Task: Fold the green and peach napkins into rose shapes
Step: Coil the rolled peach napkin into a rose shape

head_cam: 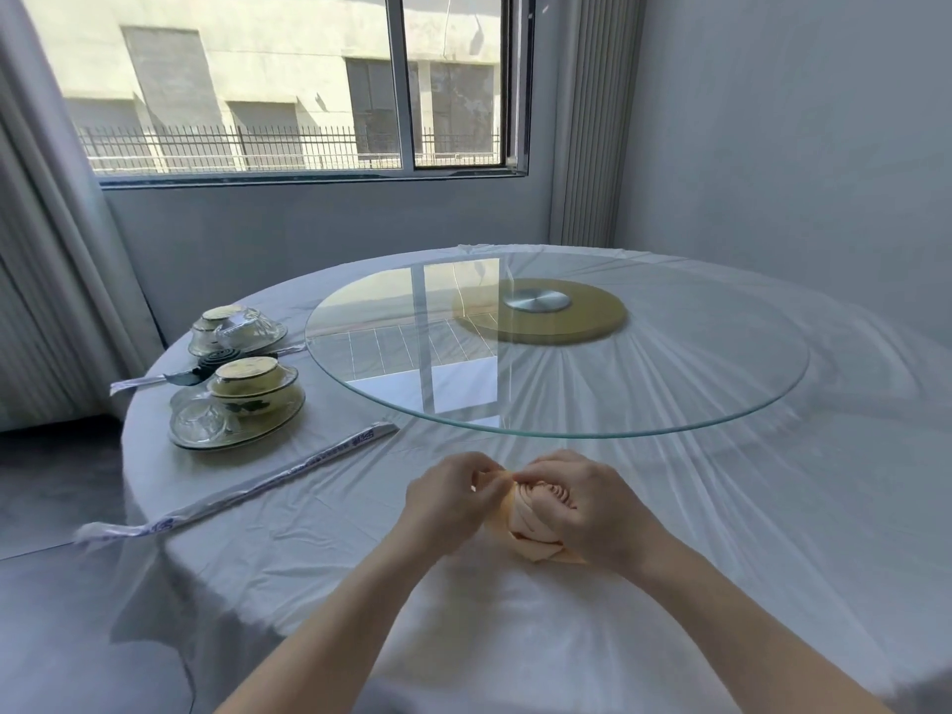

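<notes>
Now both hands' grip holds the peach napkin (536,512), rolled into a tight upright spiral.

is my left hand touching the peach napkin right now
Touching. The head view shows the left hand pinching a flap of the peach napkin between its fingertips, while the right hand wraps the rolled part.

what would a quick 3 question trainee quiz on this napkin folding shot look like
1. True or false: the peach napkin lies flat and unfolded.
2. Which hand wraps the rolled coil: A) left hand B) right hand?
3. Fill in: the wrapped chopsticks lie on the person's ____ side of the hands.

Key
1. False. It is rolled into a spiral.
2. B. The left hand pinches a loose edge.
3. Left, in front of the nearer stacked dish set.
</notes>
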### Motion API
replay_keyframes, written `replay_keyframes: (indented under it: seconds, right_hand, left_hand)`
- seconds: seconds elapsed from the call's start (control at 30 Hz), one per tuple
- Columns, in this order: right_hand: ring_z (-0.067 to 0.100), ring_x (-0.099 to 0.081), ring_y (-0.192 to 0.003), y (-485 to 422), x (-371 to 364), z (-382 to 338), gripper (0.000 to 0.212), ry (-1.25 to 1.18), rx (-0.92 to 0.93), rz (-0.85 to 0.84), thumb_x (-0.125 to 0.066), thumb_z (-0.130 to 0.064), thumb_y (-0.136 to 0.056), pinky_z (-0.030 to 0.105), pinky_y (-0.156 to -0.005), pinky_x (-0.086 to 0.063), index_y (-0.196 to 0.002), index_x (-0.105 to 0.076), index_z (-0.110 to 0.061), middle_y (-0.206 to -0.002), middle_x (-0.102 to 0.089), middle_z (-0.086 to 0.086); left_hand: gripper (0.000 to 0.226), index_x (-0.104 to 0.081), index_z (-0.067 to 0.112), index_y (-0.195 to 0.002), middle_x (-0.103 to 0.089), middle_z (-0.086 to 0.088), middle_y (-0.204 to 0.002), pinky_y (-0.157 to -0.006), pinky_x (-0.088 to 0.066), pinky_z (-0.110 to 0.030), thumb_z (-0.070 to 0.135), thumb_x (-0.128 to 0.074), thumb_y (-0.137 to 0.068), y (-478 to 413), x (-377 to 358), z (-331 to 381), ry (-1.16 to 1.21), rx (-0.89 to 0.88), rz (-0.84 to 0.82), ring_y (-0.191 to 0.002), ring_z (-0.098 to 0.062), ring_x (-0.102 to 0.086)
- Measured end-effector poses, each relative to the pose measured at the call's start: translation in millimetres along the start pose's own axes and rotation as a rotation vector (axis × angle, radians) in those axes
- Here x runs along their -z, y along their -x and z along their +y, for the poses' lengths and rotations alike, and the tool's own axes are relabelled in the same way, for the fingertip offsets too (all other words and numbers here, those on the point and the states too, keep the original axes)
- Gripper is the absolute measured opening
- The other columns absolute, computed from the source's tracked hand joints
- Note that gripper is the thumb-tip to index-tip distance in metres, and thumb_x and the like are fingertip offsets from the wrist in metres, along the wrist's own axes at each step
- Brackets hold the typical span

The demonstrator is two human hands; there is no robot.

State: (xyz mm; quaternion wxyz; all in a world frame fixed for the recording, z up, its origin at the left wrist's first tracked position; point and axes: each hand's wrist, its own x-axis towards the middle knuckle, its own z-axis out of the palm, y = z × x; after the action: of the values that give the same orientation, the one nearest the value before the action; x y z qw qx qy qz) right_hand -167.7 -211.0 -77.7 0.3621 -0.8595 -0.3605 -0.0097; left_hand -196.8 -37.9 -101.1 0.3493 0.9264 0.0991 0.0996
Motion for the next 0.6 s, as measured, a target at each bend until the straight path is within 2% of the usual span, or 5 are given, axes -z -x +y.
replay_keyframes:
  seconds: [0.1, 0.2, 0.33, 0.5, 0.6]
  right_hand:
    - [0.004, -0.057, -0.089, 1.2, -8.3, 1.3, 0.052, 0.049, 0.018, 0.004, -0.045, -0.060, -0.067, 0.026, -0.082, -0.047, -0.104, -0.065, -0.030, -0.096, -0.062, -0.010]
    - [0.005, -0.055, -0.091, 2.8, -17.1, 3.1, 0.050, 0.062, 0.006, 0.032, -0.057, -0.061, -0.069, 0.023, -0.082, -0.044, -0.105, -0.059, -0.027, -0.096, -0.056, -0.011]
    - [0.010, -0.055, -0.088, 4.9, -29.1, 5.7, 0.040, 0.133, 0.047, 0.109, -0.058, -0.055, -0.074, 0.024, -0.079, -0.042, -0.102, -0.057, -0.026, -0.093, -0.054, -0.011]
    - [0.011, -0.054, -0.089, 5.5, -33.2, 6.0, 0.032, 0.133, 0.026, 0.118, -0.067, -0.045, -0.078, 0.025, -0.080, -0.042, -0.102, -0.056, -0.027, -0.094, -0.053, -0.012]
    - [0.009, -0.053, -0.088, 3.5, -32.5, 5.3, 0.036, 0.119, 0.012, 0.100, -0.070, -0.045, -0.076, 0.021, -0.076, -0.040, -0.103, -0.055, -0.026, -0.095, -0.052, -0.012]
  left_hand:
    - [0.023, -0.064, 0.033, -0.072, -0.066, 0.010, -0.075, -0.077, -0.052, -0.035, 0.056, -0.060, -0.071, -9.3, 0.9, 8.3, 0.040, 0.016, -0.054, -0.085, -0.015, -0.066]
    - [0.024, -0.055, 0.027, -0.060, -0.060, 0.000, -0.066, -0.067, -0.044, -0.030, 0.042, -0.059, -0.078, -12.5, -3.9, 14.7, -0.045, 0.031, -0.108, -0.080, -0.020, -0.063]
    - [0.028, -0.056, 0.019, -0.063, -0.055, 0.004, -0.060, -0.063, -0.041, -0.030, 0.037, -0.057, -0.085, -7.0, -5.8, 7.2, -0.099, 0.013, 0.009, -0.071, -0.020, -0.058]
    - [0.019, -0.062, 0.024, -0.079, -0.066, 0.002, -0.084, -0.065, -0.039, -0.029, 0.039, -0.054, -0.089, 4.9, -3.6, -3.0, -0.139, 0.004, 0.108, -0.085, -0.021, -0.060]
    - [0.028, -0.061, 0.018, -0.084, -0.063, 0.001, -0.081, -0.064, -0.039, -0.029, 0.045, -0.056, -0.088, 8.8, 1.3, -5.4, -0.107, 0.047, 0.072, -0.080, -0.019, -0.059]
